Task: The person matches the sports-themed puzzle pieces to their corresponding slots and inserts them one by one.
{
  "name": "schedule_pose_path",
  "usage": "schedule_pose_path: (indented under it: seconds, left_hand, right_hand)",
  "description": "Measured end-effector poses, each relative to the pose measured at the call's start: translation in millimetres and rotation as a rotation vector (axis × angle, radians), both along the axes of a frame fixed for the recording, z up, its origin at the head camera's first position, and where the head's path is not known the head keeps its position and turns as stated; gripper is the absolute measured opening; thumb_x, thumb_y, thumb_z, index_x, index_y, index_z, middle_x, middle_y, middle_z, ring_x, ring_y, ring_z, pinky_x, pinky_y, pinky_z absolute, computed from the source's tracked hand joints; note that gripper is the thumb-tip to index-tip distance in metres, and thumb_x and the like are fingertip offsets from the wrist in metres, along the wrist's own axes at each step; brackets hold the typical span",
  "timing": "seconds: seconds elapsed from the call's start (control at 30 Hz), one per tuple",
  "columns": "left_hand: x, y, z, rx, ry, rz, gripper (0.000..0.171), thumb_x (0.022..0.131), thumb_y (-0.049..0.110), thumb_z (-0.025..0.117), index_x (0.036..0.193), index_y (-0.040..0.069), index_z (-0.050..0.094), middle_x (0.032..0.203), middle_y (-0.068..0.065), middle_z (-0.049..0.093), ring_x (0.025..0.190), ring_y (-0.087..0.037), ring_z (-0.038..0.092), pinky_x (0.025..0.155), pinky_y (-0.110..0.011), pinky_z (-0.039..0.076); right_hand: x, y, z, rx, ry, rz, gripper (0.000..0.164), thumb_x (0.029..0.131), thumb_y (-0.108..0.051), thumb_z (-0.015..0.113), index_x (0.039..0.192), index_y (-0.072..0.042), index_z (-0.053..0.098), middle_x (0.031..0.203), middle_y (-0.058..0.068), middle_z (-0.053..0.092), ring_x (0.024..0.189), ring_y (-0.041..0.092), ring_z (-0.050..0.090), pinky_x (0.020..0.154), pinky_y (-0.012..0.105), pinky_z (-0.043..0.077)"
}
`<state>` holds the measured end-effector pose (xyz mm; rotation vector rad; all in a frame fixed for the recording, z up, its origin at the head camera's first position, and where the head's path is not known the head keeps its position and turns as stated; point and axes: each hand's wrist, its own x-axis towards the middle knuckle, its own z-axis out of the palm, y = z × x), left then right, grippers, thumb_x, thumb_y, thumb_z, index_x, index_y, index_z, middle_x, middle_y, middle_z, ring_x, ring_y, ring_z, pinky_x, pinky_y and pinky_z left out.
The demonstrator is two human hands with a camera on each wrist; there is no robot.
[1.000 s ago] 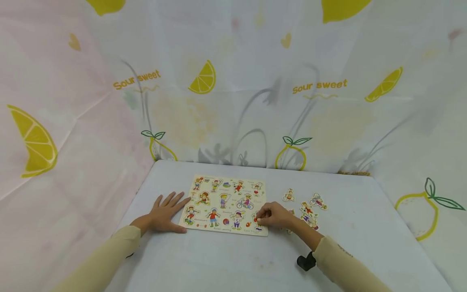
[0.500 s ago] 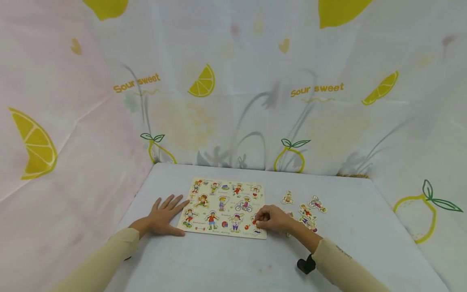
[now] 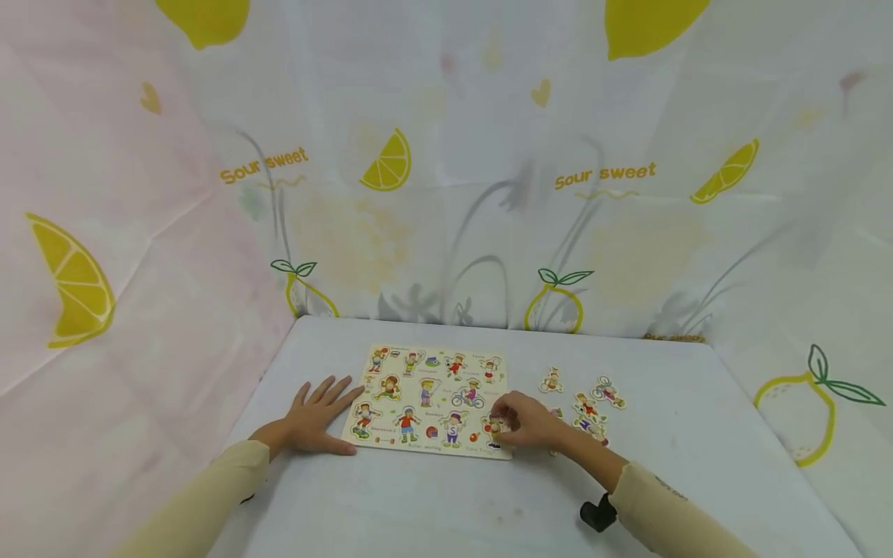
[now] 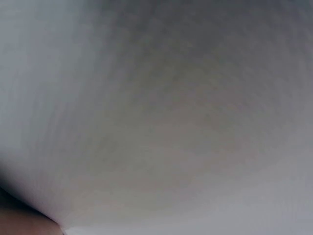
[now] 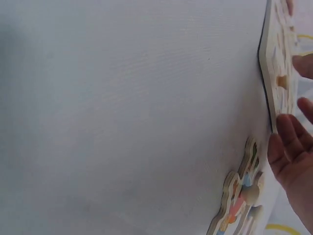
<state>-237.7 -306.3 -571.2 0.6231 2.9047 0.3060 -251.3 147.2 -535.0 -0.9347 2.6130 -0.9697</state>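
Fingers (image 5: 292,143) have parted on the right hand (image 3: 530,422) at the puzzle board's (image 3: 408,394) corner, opposite the spread left hand (image 3: 314,419).

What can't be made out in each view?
Head: lettering on the board, too small to read.
Head: part of a loose piece, covered by the right hand.
Left wrist: most of the left hand, cropped at lower left; elsewhere, blur.
Right wrist: part of the right hand, cut by the right edge.

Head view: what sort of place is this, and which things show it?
Probably a screened play corner: lemon-print cloth rises behind and on both sides, a white table stands before it, and a picture puzzle lies on top.
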Motion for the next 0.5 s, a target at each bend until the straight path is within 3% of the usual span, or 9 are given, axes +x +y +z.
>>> schedule_pose_path:
  seconds: [0.07, 0.17, 0.3, 0.4, 0.5]
  left_hand:
    - [0.7, 1, -0.8, 0.005, -0.002, 0.001, 0.112, 0.067, 0.085, 0.062, 0.157, 0.03, 0.025, 0.166, -0.011, 0.016, 0.151, -0.043, 0.008, 0.113, -0.073, 0.001]
    - [3.5, 3, -0.5, -0.007, -0.02, -0.001, 0.113, 0.067, 0.087, 0.059, 0.158, 0.03, 0.022, 0.167, -0.01, 0.014, 0.152, -0.042, 0.007, 0.113, -0.072, 0.0]
    - [5.8, 3, 1.6, 0.018, -0.03, -0.015, 0.113, 0.069, 0.087, 0.058, 0.158, 0.03, 0.021, 0.166, -0.012, 0.013, 0.152, -0.044, 0.005, 0.112, -0.074, -0.003]
    - [3.9, 2, 2.3, 0.019, -0.031, -0.016, 0.113, 0.069, 0.087, 0.058, 0.158, 0.03, 0.02, 0.166, -0.013, 0.013, 0.151, -0.044, 0.005, 0.112, -0.074, -0.003]
    - [-0.7, 0, 1.4, -0.02, -0.014, -0.005, 0.114, 0.068, 0.089, 0.057, 0.158, 0.031, 0.019, 0.167, -0.011, 0.013, 0.152, -0.042, 0.006, 0.113, -0.072, 0.0]
  right_hand:
    - [3.8, 4, 3.0, 0.049, 0.072, -0.037, 0.047, 0.082, -0.025, 0.08, 0.12, -0.008, 0.059, 0.115, 0.004, 0.058, 0.09, 0.011, 0.057, 0.077, 0.025, 0.052]
    - [9.3, 12, 7.7, 0.091, 0.225, -0.093, 0.064, 0.081, -0.032, 0.08, 0.135, -0.009, 0.053, 0.135, 0.011, 0.052, 0.107, 0.023, 0.061, 0.088, 0.039, 0.054]
    - [9.1, 28, 11.2, 0.151, 0.421, -0.154, 0.083, 0.082, -0.04, 0.076, 0.152, -0.015, 0.038, 0.158, 0.018, 0.031, 0.129, 0.036, 0.051, 0.101, 0.061, 0.043]
    - [5.4, 43, 12.9, 0.228, 0.452, -0.188, 0.089, 0.084, -0.049, 0.072, 0.157, -0.021, 0.028, 0.165, 0.017, 0.01, 0.136, 0.042, 0.042, 0.107, 0.067, 0.034]
    - [0.1, 59, 12.9, 0.295, 0.457, -0.212, 0.09, 0.085, -0.054, 0.068, 0.158, -0.022, 0.026, 0.167, 0.016, -0.001, 0.141, 0.047, 0.032, 0.111, 0.068, 0.025]
